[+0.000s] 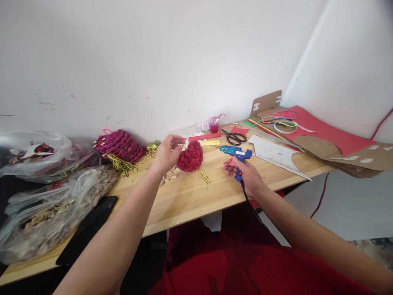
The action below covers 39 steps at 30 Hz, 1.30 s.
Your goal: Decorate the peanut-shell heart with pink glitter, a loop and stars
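My left hand (168, 152) is closed at the upper left edge of a rounded, red, petal-like craft piece (190, 157). A short yellow-green string tassel (204, 176) shows at its lower edge. The contact of the fingertips is partly hidden. In my right hand (245, 172) is a blue glue gun (236, 152), its nozzle pointing left toward the craft piece. The fingers wrap round its handle near the orange trigger, and a black cord runs down from it. Behind the craft piece lie a red strip (205, 137) and a yellow strip (210, 143).
Black-handled scissors (236, 138) and a cup of red liquid (214, 124) stand near the wall. Cardboard, red sheets (325, 127) and a white template (274, 155) lie right. Left are a stack of purple pieces (119, 145), plastic bags (58, 217) and a black flat object (87, 229).
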Available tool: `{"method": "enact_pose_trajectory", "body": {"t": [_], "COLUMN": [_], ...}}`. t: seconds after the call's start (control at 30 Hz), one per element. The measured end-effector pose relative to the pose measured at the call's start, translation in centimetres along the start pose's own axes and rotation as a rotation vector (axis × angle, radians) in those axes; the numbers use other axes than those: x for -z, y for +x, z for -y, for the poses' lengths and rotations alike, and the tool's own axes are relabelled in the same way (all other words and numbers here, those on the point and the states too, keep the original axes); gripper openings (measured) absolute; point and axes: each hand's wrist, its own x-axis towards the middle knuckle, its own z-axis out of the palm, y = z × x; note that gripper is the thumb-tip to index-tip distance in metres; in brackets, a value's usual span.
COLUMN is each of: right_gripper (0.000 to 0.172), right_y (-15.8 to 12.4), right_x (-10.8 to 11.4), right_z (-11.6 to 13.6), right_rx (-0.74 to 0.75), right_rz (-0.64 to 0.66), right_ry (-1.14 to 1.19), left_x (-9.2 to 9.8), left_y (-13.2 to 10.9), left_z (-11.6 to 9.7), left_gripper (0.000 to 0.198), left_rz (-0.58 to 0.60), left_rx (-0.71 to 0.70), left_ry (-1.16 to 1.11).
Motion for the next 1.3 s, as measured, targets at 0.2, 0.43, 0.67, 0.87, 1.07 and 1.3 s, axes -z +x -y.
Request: {"method": "enact_pose_trajectory", "body": {"t": [0.2,0.43,0.67,0.87,1.07,1.3], "right_gripper": [0.046,0.043,0.041,0.038,0.033,0.033], "right_y": [0.5,0.7,0.5,0.4,0.3,0.3], "right_x": [0.1,0.2,0.2,0.2,0.3,0.4], "right_z": [-0.5,-0.6,-0.3,-0.1,0.1,0.0], "right_rx": [0.015,0.038,0.060,0.078,0.062,0.024], "right_rz": [0.029,0.061,0.083,0.084,0.055,0.037], "right_ry": [-0.015,-0.019,-0.036,-0.060,-0.044,0.009], "left_x": [-0.5,-1.0,0.3,2.0,2.0,-3.7], "left_y": [-0.7,-0.5,-2.0,-3.6,-4.8,-4.1], "left_z": [1.5,1.5,-0.5,-2.2,-2.1,0.0], "left_gripper": [0.008,0.014,0.031,0.039,0.034,0.022], "left_rz": [-0.027,-0.156,-0.164,-0.008,0.203,0.364], "left_rx": [0.016,0.080,0.098,0.145,0.288,0.491], "left_ry": [0.115,0.024,-0.234,-0.386,-0.545,-0.459]}}
